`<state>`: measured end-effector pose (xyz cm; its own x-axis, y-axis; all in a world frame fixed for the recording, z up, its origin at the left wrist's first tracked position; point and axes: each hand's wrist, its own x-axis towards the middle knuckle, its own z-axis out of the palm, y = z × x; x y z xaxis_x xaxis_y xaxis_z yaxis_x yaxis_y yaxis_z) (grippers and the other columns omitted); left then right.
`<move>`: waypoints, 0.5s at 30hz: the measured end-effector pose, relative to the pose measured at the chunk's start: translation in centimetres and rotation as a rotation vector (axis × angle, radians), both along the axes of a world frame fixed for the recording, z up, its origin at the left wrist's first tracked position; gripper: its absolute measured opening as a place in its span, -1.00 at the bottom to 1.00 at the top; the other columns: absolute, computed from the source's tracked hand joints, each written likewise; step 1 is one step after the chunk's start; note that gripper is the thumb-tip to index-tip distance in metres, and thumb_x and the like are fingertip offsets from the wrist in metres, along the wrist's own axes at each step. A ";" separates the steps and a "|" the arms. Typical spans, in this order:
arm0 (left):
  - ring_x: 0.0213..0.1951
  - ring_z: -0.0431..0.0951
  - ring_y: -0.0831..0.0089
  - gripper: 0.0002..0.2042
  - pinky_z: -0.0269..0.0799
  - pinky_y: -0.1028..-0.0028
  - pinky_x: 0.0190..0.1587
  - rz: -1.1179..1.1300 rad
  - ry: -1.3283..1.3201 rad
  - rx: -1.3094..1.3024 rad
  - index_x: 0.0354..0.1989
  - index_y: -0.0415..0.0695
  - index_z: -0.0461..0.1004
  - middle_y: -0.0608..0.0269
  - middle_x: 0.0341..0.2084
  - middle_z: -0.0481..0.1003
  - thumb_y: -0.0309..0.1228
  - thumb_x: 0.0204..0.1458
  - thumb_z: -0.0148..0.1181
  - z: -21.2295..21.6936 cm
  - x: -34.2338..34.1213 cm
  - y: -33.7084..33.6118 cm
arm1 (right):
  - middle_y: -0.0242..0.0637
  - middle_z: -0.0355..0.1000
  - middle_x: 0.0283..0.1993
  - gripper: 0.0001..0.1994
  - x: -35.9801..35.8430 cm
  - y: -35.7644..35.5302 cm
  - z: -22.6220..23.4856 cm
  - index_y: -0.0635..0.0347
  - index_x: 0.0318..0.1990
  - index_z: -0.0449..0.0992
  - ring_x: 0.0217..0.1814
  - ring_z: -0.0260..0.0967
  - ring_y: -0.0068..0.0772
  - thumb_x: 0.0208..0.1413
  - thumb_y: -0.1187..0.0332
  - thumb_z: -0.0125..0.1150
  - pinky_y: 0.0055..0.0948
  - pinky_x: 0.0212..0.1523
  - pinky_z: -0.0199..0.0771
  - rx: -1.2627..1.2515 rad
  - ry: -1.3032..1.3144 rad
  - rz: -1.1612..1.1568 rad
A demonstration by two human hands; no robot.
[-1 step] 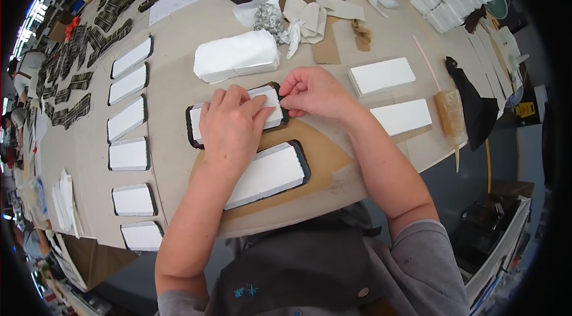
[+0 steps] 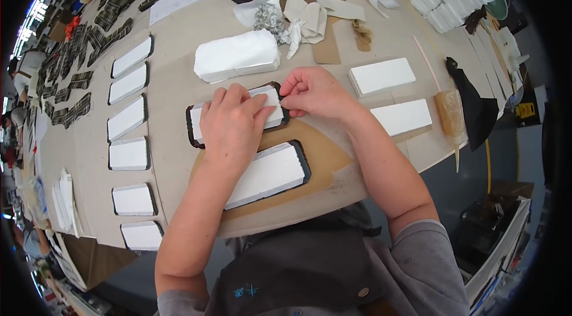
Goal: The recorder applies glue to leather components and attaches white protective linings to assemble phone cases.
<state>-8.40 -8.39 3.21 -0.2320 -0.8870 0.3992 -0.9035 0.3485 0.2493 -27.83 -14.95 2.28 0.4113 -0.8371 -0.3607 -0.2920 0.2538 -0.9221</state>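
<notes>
A white rectangular panel with a dark rim (image 2: 274, 117) lies on the table in front of me, partly covered by my hands. My left hand (image 2: 229, 122) rests on top of it, fingers bent but apart, palm down. At the panel's right end my right hand (image 2: 311, 94) pinches the dark edging (image 2: 282, 103) between thumb and forefinger. Closer to me, a second dark-edged white panel (image 2: 268, 176) lies aslant on a brown board (image 2: 330, 168). My left wrist hides part of its left side.
Several similar dark-edged panels (image 2: 128, 154) line the left. A white stack (image 2: 236, 55) stands beyond my hands, with scraps (image 2: 310, 21) behind it. Plain white pieces (image 2: 383, 76) and a glue bottle with a pointed nozzle (image 2: 450, 114) lie to the right. People are at the far left.
</notes>
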 end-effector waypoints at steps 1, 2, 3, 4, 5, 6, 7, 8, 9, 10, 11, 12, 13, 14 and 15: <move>-0.25 0.52 0.29 -0.80 0.39 0.27 -0.22 0.007 0.007 0.006 -0.25 -0.04 0.70 0.32 -0.37 0.50 -0.30 -0.05 0.43 -0.1 -0.1 -0.1 | -0.32 0.54 -0.39 -0.84 0.0 0.1 0.1 0.31 -0.21 0.51 -0.43 0.53 -0.56 0.06 0.53 0.35 -0.58 -0.40 0.56 0.001 0.010 0.000; -0.25 0.52 0.29 -0.80 0.39 0.27 -0.22 0.009 0.008 0.009 -0.25 -0.04 0.70 0.32 -0.37 0.50 -0.30 -0.05 0.43 -0.1 -0.3 -0.2 | -0.32 0.54 -0.39 -0.84 -0.1 0.2 0.1 0.31 -0.21 0.51 -0.43 0.53 -0.56 0.06 0.53 0.35 -0.58 -0.40 0.56 0.004 0.011 0.002; -0.24 0.53 0.27 -0.80 0.39 0.27 -0.22 0.022 0.010 0.024 -0.26 -0.05 0.67 0.31 -0.36 0.50 -0.29 -0.05 0.43 0.0 -0.5 -0.3 | -0.32 0.54 -0.39 -0.84 -0.1 0.2 0.0 0.31 -0.21 0.51 -0.43 0.52 -0.56 0.06 0.53 0.35 -0.58 -0.40 0.55 0.005 0.003 -0.004; -0.24 0.54 0.26 -0.79 0.39 0.27 -0.22 0.031 0.011 0.038 -0.26 -0.05 0.65 0.31 -0.36 0.51 -0.28 -0.04 0.43 0.0 -0.6 -0.5 | -0.32 0.53 -0.39 -0.84 -0.2 0.1 0.0 0.31 -0.21 0.52 -0.44 0.52 -0.56 0.06 0.53 0.35 -0.58 -0.40 0.55 0.004 -0.005 -0.013; -0.24 0.54 0.26 -0.79 0.39 0.27 -0.22 0.029 0.012 0.039 -0.26 -0.05 0.65 0.31 -0.36 0.51 -0.28 -0.04 0.43 0.0 -0.6 -0.5 | -0.32 0.53 -0.39 -0.84 -0.2 0.1 0.0 0.31 -0.21 0.52 -0.44 0.52 -0.56 0.06 0.53 0.35 -0.58 -0.40 0.55 0.005 -0.005 -0.015; -0.23 0.54 0.25 -0.79 0.39 0.27 -0.22 0.032 -0.002 0.040 -0.27 -0.05 0.62 0.31 -0.36 0.51 -0.28 -0.04 0.43 -0.1 -0.6 -0.6 | -0.32 0.53 -0.39 -0.84 -0.1 0.0 -0.2 0.31 -0.21 0.52 -0.44 0.52 -0.56 0.06 0.53 0.35 -0.59 -0.40 0.55 0.011 -0.020 -0.005; -0.23 0.53 0.24 -0.79 0.39 0.27 -0.22 0.037 -0.016 0.040 -0.27 -0.06 0.59 0.31 -0.36 0.51 -0.27 -0.03 0.42 -0.2 -0.6 -0.7 | -0.33 0.53 -0.39 -0.84 -0.1 -0.1 -0.3 0.31 -0.21 0.52 -0.44 0.52 -0.56 0.07 0.53 0.35 -0.59 -0.40 0.55 0.016 -0.035 0.007; -0.23 0.53 0.24 -0.79 0.39 0.27 -0.22 0.037 -0.015 0.040 -0.27 -0.06 0.59 0.31 -0.36 0.51 -0.27 -0.03 0.42 -0.4 -0.5 -0.8 | -0.33 0.53 -0.39 -0.84 -0.1 -0.1 -0.3 0.31 -0.21 0.52 -0.44 0.52 -0.56 0.07 0.53 0.35 -0.59 -0.40 0.55 0.016 -0.034 0.007; -0.25 0.52 0.26 -0.78 0.37 0.26 -0.25 0.023 -0.004 0.010 -0.28 -0.05 0.58 0.32 -0.37 0.50 -0.26 -0.05 0.43 -0.7 -0.5 -0.9 | -0.33 0.53 -0.39 -0.84 0.0 0.0 -0.2 0.31 -0.21 0.52 -0.44 0.52 -0.57 0.07 0.53 0.34 -0.59 -0.40 0.55 0.016 -0.023 0.007; -0.28 0.50 0.28 -0.77 0.35 0.25 -0.27 0.009 0.006 -0.017 -0.28 -0.04 0.57 0.32 -0.39 0.48 -0.25 -0.06 0.44 -0.9 -0.5 -0.9 | -0.33 0.53 -0.39 -0.84 0.0 0.0 -0.2 0.31 -0.21 0.52 -0.43 0.52 -0.57 0.07 0.54 0.34 -0.59 -0.39 0.55 0.018 -0.011 0.007; -0.28 0.50 0.28 -0.77 0.35 0.25 -0.27 0.011 0.007 -0.015 -0.28 -0.04 0.57 0.32 -0.39 0.48 -0.25 -0.06 0.44 -0.9 -0.5 -0.9 | -0.33 0.53 -0.39 -0.84 -0.1 0.1 -0.2 0.31 -0.21 0.52 -0.43 0.52 -0.57 0.07 0.54 0.34 -0.59 -0.39 0.55 0.020 -0.011 0.009; -0.28 0.50 0.27 -0.77 0.35 0.25 -0.26 0.004 0.020 -0.023 -0.28 -0.04 0.57 0.31 -0.39 0.48 -0.26 -0.06 0.44 -1.0 -0.4 -0.9 | -0.34 0.53 -0.38 -0.84 -0.2 0.1 -0.2 0.31 -0.21 0.52 -0.43 0.52 -0.57 0.07 0.53 0.35 -0.59 -0.40 0.55 0.025 -0.037 0.002; -0.28 0.49 0.26 -0.77 0.35 0.25 -0.25 -0.003 0.033 -0.030 -0.28 -0.04 0.57 0.30 -0.39 0.47 -0.26 -0.05 0.44 -1.0 -0.4 -0.9 | -0.34 0.53 -0.38 -0.84 -0.3 0.1 -0.3 0.30 -0.20 0.52 -0.43 0.52 -0.57 0.07 0.53 0.35 -0.59 -0.40 0.55 0.030 -0.065 -0.004; -0.28 0.49 0.26 -0.77 0.35 0.25 -0.25 -0.002 0.033 -0.028 -0.28 -0.04 0.57 0.30 -0.39 0.47 -0.26 -0.05 0.44 -1.1 -0.4 -0.8 | -0.34 0.53 -0.38 -0.84 -0.2 0.2 -0.2 0.30 -0.20 0.52 -0.43 0.52 -0.57 0.07 0.53 0.35 -0.59 -0.40 0.55 0.033 -0.065 -0.003; -0.27 0.49 0.26 -0.78 0.35 0.25 -0.24 0.002 0.039 -0.015 -0.27 -0.04 0.58 0.30 -0.39 0.47 -0.27 -0.05 0.43 -1.1 -0.3 -0.7 | -0.33 0.53 -0.38 -0.84 0.0 0.2 -0.1 0.30 -0.22 0.52 -0.43 0.52 -0.56 0.06 0.52 0.36 -0.58 -0.40 0.55 0.008 -0.028 0.018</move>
<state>-8.67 -9.11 2.16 -0.2145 -0.8813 0.4210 -0.8940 0.3508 0.2789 -27.85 -14.74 2.22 0.4366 -0.8263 -0.3559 -0.2708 0.2565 -0.9278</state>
